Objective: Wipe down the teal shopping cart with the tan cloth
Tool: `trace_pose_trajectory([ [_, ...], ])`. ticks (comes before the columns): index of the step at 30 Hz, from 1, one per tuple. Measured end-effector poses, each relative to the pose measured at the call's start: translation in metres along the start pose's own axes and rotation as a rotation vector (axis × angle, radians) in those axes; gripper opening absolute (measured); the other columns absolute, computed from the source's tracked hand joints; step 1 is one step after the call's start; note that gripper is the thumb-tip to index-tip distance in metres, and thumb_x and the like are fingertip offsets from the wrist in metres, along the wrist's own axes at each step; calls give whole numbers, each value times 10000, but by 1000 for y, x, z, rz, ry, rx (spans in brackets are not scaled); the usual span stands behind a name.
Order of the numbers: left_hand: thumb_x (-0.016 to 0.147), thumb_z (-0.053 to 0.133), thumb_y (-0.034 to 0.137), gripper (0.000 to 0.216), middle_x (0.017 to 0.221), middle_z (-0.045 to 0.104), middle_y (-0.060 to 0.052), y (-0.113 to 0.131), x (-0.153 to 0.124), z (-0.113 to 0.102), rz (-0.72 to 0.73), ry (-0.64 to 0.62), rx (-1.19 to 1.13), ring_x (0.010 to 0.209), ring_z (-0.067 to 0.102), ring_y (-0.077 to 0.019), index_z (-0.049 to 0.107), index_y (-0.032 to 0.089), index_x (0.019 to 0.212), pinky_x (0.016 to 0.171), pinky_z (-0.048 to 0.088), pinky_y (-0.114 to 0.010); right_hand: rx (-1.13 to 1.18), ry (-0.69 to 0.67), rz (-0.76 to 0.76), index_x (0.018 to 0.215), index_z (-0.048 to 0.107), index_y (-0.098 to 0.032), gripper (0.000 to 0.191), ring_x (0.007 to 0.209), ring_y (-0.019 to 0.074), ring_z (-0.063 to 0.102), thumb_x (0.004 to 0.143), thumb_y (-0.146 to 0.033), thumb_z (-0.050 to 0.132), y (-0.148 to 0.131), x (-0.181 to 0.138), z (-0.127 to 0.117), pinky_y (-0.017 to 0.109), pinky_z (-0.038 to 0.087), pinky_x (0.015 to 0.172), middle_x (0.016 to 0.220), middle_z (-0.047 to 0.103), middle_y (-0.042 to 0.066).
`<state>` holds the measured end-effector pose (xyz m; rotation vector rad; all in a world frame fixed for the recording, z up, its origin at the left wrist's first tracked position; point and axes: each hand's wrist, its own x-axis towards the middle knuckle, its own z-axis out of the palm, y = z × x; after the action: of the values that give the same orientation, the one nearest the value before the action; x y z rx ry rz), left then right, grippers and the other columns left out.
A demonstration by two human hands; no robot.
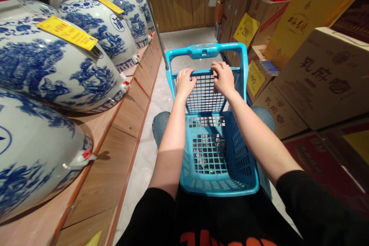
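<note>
A bright blue plastic shopping basket (239,161) with a mesh bottom and a blue handle frame (206,50) stands in front of me in a narrow shop aisle. Nothing lies inside it. My left hand (185,81) is curled over the far top rim of the basket. My right hand (222,77) grips the same rim a little further right. Both forearms reach forward over the basket from black sleeves.
Large blue-and-white ceramic jars (54,65) with red cloth tops and yellow tags line a wooden shelf (127,111) on the left. Stacked cardboard boxes (325,77) with yellow price cards (245,29) fill the right. A pale tiled floor (187,40) runs ahead to a wooden counter (181,7).
</note>
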<state>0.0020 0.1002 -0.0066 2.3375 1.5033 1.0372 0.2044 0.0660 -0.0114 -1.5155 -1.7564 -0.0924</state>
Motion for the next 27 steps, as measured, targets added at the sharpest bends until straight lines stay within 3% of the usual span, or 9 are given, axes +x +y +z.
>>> trace_pose_trajectory([
  [3,923,576,160,402,1452,663,-102,-1,0,0,5,0,-8,1441,523,-292,694,206,1305,1286,364,-463,5,-10,13,1241,724,-212,496,1305,352,570,828,-51,500,4,1,-1,582,442,1149,1413,636,151],
  [8,915,578,147,406,1442,668,-116,0,0,0,5,5,-10,1436,530,-289,697,188,1301,1289,361,-447,-20,109,152,1254,711,-183,480,1322,372,563,840,-76,492,21,2,-4,629,440,1148,1390,634,171],
  [15,912,589,164,388,1427,682,-102,-2,0,0,22,17,-16,1406,555,-288,705,212,1279,1273,382,-463,7,12,-14,1231,740,-218,507,1287,333,596,808,-57,512,0,0,0,546,500,1122,1396,658,127],
  [22,918,576,171,396,1446,671,-91,-1,0,-1,7,6,-5,1428,535,-282,698,226,1292,1281,372,-454,-28,119,156,1225,734,-194,462,1296,348,584,847,-72,500,16,2,-6,579,485,1134,1374,650,151],
  [27,914,578,173,404,1446,667,-82,-2,0,0,8,1,-7,1434,524,-285,694,233,1296,1283,366,-460,-15,-28,-31,1279,717,-208,513,1350,344,563,831,-50,523,-8,-1,1,558,470,1160,1438,624,139],
])
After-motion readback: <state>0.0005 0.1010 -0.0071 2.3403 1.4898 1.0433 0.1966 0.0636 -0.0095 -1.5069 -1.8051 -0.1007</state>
